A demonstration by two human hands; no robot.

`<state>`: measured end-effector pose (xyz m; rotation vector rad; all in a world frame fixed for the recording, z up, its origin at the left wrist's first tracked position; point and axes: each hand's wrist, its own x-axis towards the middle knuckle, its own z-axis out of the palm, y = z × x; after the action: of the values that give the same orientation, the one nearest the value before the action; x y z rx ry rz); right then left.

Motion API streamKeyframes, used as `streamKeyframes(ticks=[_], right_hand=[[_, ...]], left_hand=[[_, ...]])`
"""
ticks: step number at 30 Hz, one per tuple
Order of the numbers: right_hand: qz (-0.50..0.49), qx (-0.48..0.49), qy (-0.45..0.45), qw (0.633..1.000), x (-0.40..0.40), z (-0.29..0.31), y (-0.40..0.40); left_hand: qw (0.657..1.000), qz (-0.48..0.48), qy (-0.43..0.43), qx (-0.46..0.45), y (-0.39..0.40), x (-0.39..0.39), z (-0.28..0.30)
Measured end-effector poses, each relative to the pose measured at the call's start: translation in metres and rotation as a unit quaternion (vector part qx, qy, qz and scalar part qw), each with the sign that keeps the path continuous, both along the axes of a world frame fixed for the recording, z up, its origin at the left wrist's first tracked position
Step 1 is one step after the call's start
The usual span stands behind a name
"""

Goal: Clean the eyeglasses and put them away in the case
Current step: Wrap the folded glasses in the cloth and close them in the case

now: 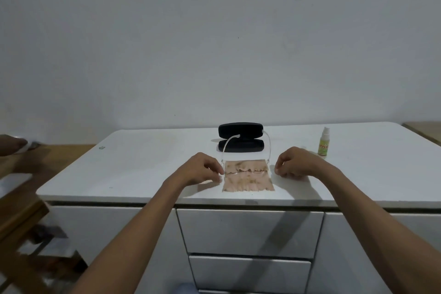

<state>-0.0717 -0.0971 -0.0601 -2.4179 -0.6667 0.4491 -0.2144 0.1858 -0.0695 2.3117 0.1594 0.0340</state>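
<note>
Early stage, by appearance: rimless eyeglasses [245, 169], temples unfolded, lie on a mottled beige cleaning cloth [248, 180] on the glossy white surface [133, 164]. Left hand [200, 169] and right hand [294, 162] flank them, fingers curled, seemingly empty. Black hard-shell case [241, 136] stands open behind; spray bottle [323, 143] untouched.

Bare white wall [214, 31]; white drawer cabinet [250, 231]; wooden furniture [21, 217] left.
</note>
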Motion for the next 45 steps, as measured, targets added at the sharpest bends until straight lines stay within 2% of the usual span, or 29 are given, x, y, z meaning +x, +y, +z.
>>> streamKeyframes(ticks=[5, 10, 14, 20, 25, 33, 35, 41, 45], right_hand=[[0.102, -0.008, -0.013, 0.995, -0.032, 0.001, 0.004], [0.090, 0.001, -0.071, 0.993, -0.039, -0.002, 0.003], [0.085, 0.001, -0.082, 0.993, -0.037, -0.001, 0.005], [-0.021, 0.122, -0.114, 0.986, -0.026, -0.001, 0.016], [-0.093, 0.118, -0.166, 0.975, -0.020, -0.008, 0.031], [-0.112, 0.041, -0.267, 0.956, -0.020, -0.030, 0.044], [-0.116, 0.061, -0.284, 0.950, -0.019, -0.033, 0.043], [-0.173, 0.222, -0.339, 0.898, -0.020, -0.037, 0.030], [-0.166, 0.249, -0.304, 0.904, -0.016, -0.034, 0.028]], left_hand=[[0.996, -0.043, 0.014, 0.073, -0.025, -0.011, 0.003], [0.994, -0.029, -0.014, 0.107, -0.029, -0.016, 0.003], [0.994, 0.000, -0.057, 0.095, -0.027, -0.015, -0.001], [0.982, 0.089, -0.162, -0.027, -0.025, 0.002, -0.005], [0.963, 0.163, -0.191, -0.096, -0.029, 0.021, -0.013], [0.957, 0.233, -0.171, -0.019, -0.031, 0.041, -0.032], [0.955, 0.239, -0.178, -0.008, -0.031, 0.043, -0.034], [0.948, 0.215, -0.233, 0.017, -0.027, 0.040, -0.036], [0.951, 0.182, -0.249, 0.006, -0.023, 0.039, -0.038]])
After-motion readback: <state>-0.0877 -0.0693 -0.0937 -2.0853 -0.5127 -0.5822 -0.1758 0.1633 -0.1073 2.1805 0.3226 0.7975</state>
